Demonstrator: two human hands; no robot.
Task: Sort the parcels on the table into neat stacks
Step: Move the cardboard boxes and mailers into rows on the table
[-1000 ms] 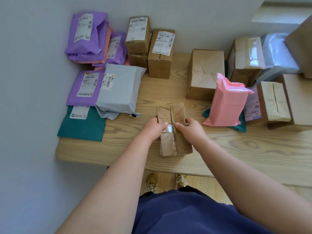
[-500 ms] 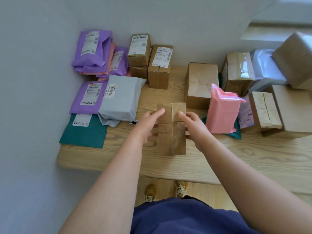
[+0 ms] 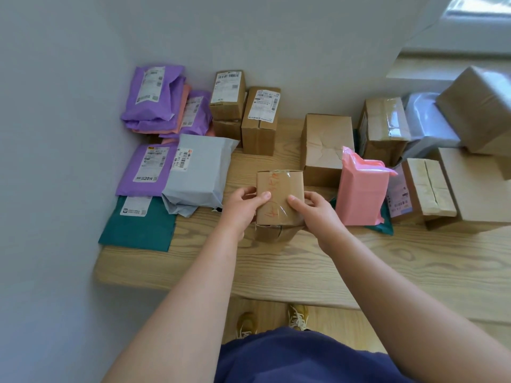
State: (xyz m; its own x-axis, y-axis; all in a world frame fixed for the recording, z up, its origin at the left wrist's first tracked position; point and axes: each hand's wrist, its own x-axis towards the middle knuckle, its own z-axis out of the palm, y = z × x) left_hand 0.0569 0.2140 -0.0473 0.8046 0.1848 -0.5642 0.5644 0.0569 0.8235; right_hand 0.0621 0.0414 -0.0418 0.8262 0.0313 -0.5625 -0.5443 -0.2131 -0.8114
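**Small taped box gripped between both hands at the table's middle**

The left hand (image 3: 240, 208) wraps the left edge of a small brown box (image 3: 279, 199), thumb laid on its upper face and fingers curled out of sight behind. The right hand (image 3: 313, 212) mirrors this on the right edge, thumb on top, fingers closed round the side. Both hands are clamped on the box. Its broad face, covered in clear tape with red handwriting, tilts up toward the camera; the long axis runs away from the person, toward the wall, and the crumpled near end points down at the wooden table (image 3: 304, 266). Whether that end touches the wood cannot be told.

To the left lie flat mailers: a grey mailer (image 3: 200, 172) just beside the box, overlapping a purple mailer (image 3: 143, 170), with a green mailer (image 3: 138, 230) at the table's corner. To the right stands a pink mailer (image 3: 362, 189), upright, close to the right hand. Behind it sits a plain carton (image 3: 326, 147); two labelled cartons (image 3: 260, 120) stand against the wall.
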